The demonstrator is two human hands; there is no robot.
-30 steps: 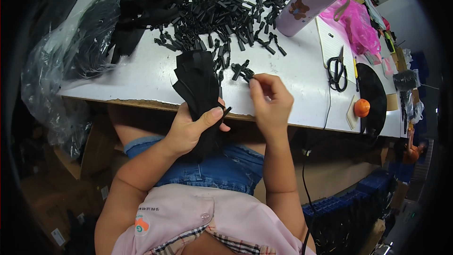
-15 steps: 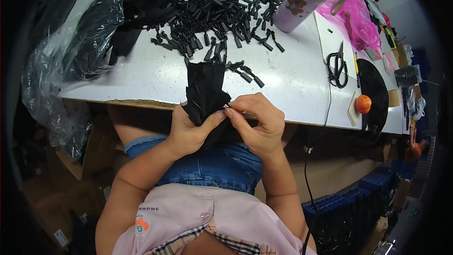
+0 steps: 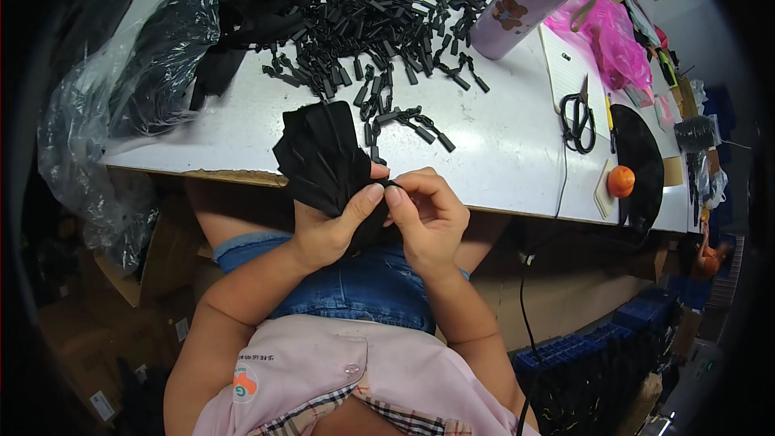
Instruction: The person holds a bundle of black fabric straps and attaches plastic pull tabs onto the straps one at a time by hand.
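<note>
A fanned stack of black fabric pieces (image 3: 319, 149) stands up from my left hand (image 3: 333, 230), which is closed around its lower part just off the table's near edge. The thumb of that hand presses on the stack's right side. Against the same edge, my right hand (image 3: 432, 222) is closed in a pinch, thumb and forefinger meeting at a small dark bit beside the left thumb. What exactly sits between those fingertips is too small to make out. Just beyond the fabric lies a heap of small black pull tabs with loops (image 3: 363, 20), a few strays (image 3: 424, 129) nearest my hands.
Clear plastic bags (image 3: 129, 89) with black material lie at the left. To the right stand a lilac tumbler (image 3: 517, 16), black-handled scissors (image 3: 578, 123) on a notepad, a pink plastic bag (image 3: 609, 40), an orange round object (image 3: 621, 181) and a curved black piece (image 3: 642, 161). A cable hangs over the table edge.
The fabric stack has fanned out wider and leans more to the left. My right hand has shifted slightly left, and the small white bit at its fingertips no longer shows.
</note>
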